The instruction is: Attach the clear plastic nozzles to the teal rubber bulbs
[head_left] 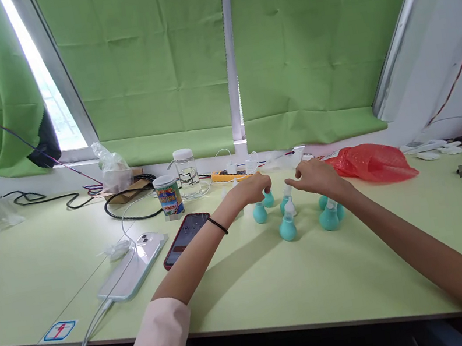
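Several teal squeeze bulbs with clear tapered nozzles stand on the table in front of me. My left hand (257, 186) is closed, its fingertips pointing down right above a teal bulb (268, 198); what the fingers hold is hidden. Below that hand stands another bulb (259, 213), its top covered. My right hand (315, 175) has a fingertip stretched out to the left by a clear nozzle (288, 190), with a gap to the neighbouring finger; contact is unclear. Nearest to me is a bulb with a nozzle (287, 228). Under my right wrist more bulbs (329, 218) cluster together.
Left of my forearm lie a dark-screened phone (186, 236) and a white phone (134, 266) with a cable. Behind them stand a printed can (168, 195) and a lidded jar (187, 174). A red plastic bag (373, 164) lies at the back right.
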